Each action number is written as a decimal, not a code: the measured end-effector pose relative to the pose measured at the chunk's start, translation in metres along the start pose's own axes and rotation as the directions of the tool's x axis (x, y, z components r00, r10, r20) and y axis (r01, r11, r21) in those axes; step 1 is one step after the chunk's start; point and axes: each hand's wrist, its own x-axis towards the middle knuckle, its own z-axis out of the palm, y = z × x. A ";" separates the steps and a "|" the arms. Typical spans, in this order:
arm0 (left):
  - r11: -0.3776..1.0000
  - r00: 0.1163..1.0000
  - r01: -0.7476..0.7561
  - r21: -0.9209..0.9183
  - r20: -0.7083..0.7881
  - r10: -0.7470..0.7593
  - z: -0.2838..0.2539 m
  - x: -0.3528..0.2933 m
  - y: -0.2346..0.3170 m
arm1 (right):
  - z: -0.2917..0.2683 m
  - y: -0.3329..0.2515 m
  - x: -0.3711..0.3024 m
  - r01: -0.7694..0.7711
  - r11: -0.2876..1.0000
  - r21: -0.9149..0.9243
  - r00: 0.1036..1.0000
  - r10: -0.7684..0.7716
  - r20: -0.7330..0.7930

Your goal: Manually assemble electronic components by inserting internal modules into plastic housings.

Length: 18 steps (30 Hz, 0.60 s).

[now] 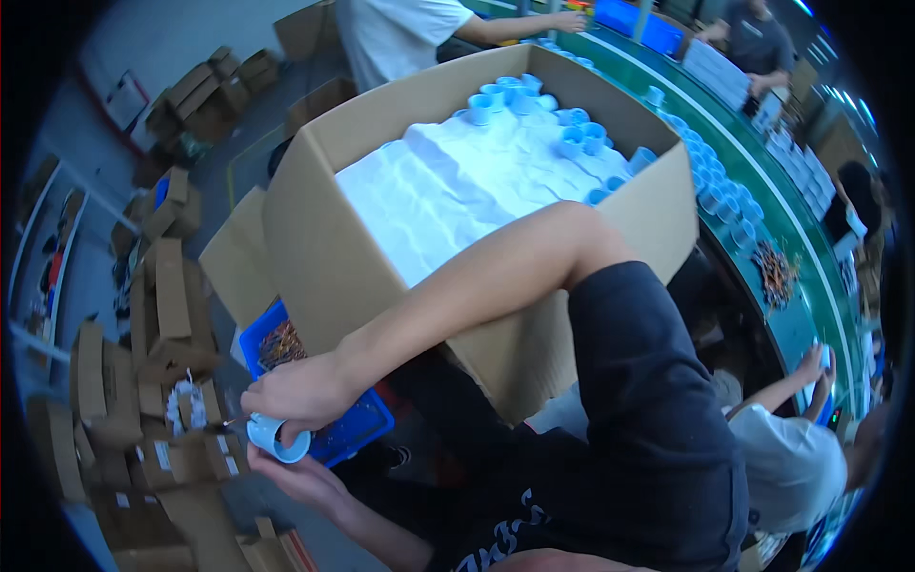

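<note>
At the lower left of the frame, a worker's two hands are meeting around a light-blue cup [261,437] that is lying tipped, its mouth facing lower right. The left hand [303,480] is cradling it from below, fingers curled around its wall; the right hand [310,391] is gripping from above with bent fingers, a thin piece [229,422] showing beside them, too small to identify. Behind, a blue bin [367,434] is holding copper-coloured bits [281,345]; at the centre, a large carton [329,243] is holding more cups [570,143]. Careful handling is probably calling for a firm left-hand support, light pressure on the wall and a squarely turned mouth while the right fingers are working.
</note>
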 end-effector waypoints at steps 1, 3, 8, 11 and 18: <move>0.989 0.995 -0.100 0.109 0.023 0.098 0.001 -0.004 -0.003 | -0.002 0.003 0.000 0.000 1.000 -0.002 1.000 -0.001 -0.030; 0.897 0.952 -0.306 0.320 0.086 0.294 -0.004 -0.009 -0.005 | 0.001 0.006 0.004 0.015 1.000 0.010 0.996 -0.015 -0.085; 0.816 0.949 -0.312 0.486 0.123 0.290 0.002 -0.005 0.002 | 0.001 0.007 0.004 0.102 0.971 -0.217 0.991 -0.118 -0.064; 0.779 0.928 -0.362 0.512 0.124 0.350 0.009 -0.003 0.007 | -0.002 0.006 0.001 0.121 0.966 -0.230 0.984 -0.147 -0.101; 0.986 0.983 -0.167 0.027 0.086 0.164 -0.001 -0.003 0.009 | -0.004 0.022 0.015 0.311 0.933 -0.179 0.946 -0.323 -0.037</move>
